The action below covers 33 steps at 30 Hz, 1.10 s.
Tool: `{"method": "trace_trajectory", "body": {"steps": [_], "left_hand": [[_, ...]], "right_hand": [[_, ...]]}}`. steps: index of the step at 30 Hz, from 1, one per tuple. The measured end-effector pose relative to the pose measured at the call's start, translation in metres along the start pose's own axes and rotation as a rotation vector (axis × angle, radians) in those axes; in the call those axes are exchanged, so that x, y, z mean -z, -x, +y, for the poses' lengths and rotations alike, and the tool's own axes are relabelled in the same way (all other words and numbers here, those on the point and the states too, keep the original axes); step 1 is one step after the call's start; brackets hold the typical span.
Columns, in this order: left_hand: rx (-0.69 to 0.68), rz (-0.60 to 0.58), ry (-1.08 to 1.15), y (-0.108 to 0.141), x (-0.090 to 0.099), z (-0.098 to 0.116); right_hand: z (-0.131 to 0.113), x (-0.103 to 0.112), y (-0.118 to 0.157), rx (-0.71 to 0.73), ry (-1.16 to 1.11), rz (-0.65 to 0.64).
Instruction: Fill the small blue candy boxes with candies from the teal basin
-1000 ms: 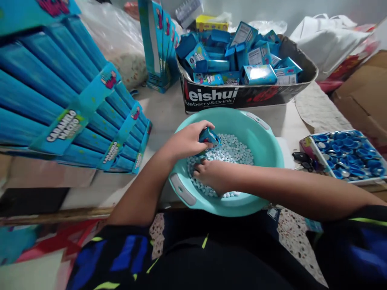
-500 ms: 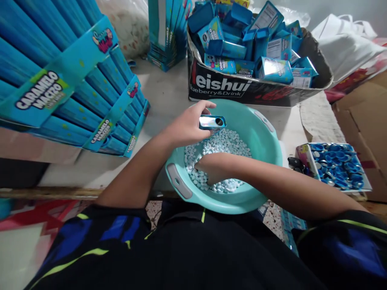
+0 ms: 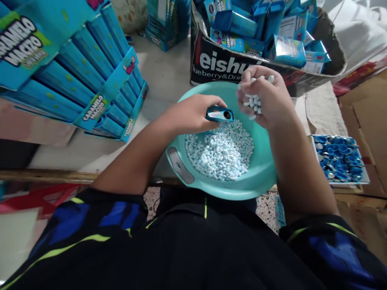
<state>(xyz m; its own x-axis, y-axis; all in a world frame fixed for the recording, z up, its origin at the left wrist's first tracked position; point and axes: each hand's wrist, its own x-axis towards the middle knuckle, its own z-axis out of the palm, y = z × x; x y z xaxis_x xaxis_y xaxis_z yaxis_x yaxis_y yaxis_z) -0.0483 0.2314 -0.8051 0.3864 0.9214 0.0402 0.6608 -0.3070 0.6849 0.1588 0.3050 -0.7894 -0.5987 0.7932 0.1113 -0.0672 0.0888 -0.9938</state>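
My left hand (image 3: 199, 114) is closed around a small blue candy box (image 3: 218, 114), held over the basin with its round dark hole facing up. My right hand (image 3: 264, 96), raised above the basin's far right side, is closed on a handful of small pale candies (image 3: 253, 102). Some of them show between the fingers. Under both hands is a turquoise plastic basin (image 3: 266, 161) with grey handle grips. A heap of loose pale blue and white candies (image 3: 222, 155) covers its bottom.
Behind the basin, a black carton (image 3: 208, 66) is piled with blue candy boxes (image 3: 286, 50). Display trays of blue boxes (image 3: 75, 84) stand at left, another display stack (image 3: 165, 28) farther back. At right is a shallow box of blue and silver caps (image 3: 338, 159).
My right hand has come up out of the candies, now holding a handful near the candy box. My left hand has shifted slightly right with the box. The view has tilted down a little.
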Motion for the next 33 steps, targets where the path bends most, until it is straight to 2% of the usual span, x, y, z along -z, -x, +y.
{"method": "trace_trajectory", "body": {"steps": [2,7,11,17,28,33], "left_hand": [[-0.024,-0.047,0.036,0.002,0.001,0.002],[-0.029,-0.055,0.048,0.002,-0.001,0.001],[-0.02,-0.065,0.03,-0.001,-0.004,-0.002],[-0.011,-0.077,0.001,0.0,-0.005,-0.002],[0.021,-0.156,-0.07,0.0,0.0,0.005],[0.009,-0.145,-0.045,0.0,0.001,0.006]], "right_hand": [[0.01,-0.005,-0.007,-0.004,-0.019,0.113],[0.019,-0.025,-0.006,-0.057,-0.211,0.32],[0.02,-0.035,-0.001,-0.059,-0.267,0.391],[0.027,-0.033,-0.004,-0.107,-0.269,0.368],[0.019,-0.039,0.0,-0.133,-0.399,0.311],[0.019,-0.039,0.001,-0.119,-0.386,0.302]]}}
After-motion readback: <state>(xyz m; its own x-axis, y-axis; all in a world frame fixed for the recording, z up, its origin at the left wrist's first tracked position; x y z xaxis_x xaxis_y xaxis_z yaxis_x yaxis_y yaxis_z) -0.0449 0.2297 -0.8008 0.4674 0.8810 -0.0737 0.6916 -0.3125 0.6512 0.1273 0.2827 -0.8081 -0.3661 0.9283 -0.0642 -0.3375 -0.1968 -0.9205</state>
